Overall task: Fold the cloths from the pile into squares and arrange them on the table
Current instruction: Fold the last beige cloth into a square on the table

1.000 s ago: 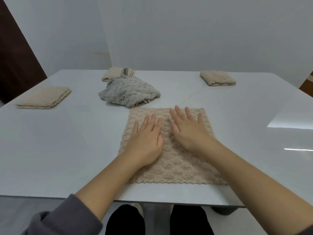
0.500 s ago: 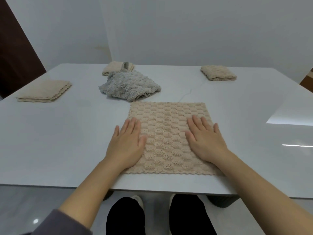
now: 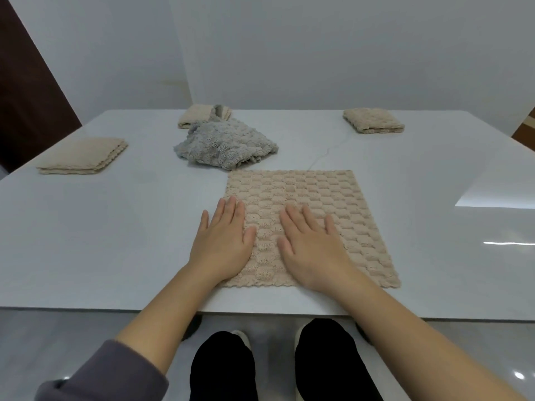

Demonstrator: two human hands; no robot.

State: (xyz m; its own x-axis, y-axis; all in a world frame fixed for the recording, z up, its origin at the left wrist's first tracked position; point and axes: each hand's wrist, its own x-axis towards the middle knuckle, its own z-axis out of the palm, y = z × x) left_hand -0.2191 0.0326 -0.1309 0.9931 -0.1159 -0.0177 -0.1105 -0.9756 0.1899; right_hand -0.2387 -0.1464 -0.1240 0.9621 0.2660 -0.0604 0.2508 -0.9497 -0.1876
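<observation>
A beige cloth [image 3: 304,195] is pressed flat on the surface [image 3: 110,244] by the left hand [image 3: 221,244] and right hand [image 3: 314,250], fingers [image 3: 231,211] held straight; a grey cloth [image 3: 225,146] is heaped behind.

A single head-worn wide-angle view looks forward and steeply down from above the near edge of the white table [image 3: 86,241]. It sits close enough that the left forearm [image 3: 162,308] and right forearm [image 3: 405,328] enter from the bottom corners. The spread beige cloth [image 3: 304,192] lies just below frame centre, the person's legs [image 3: 223,369] show beneath the table edge, and the wall [image 3: 318,53] fills the top.
</observation>
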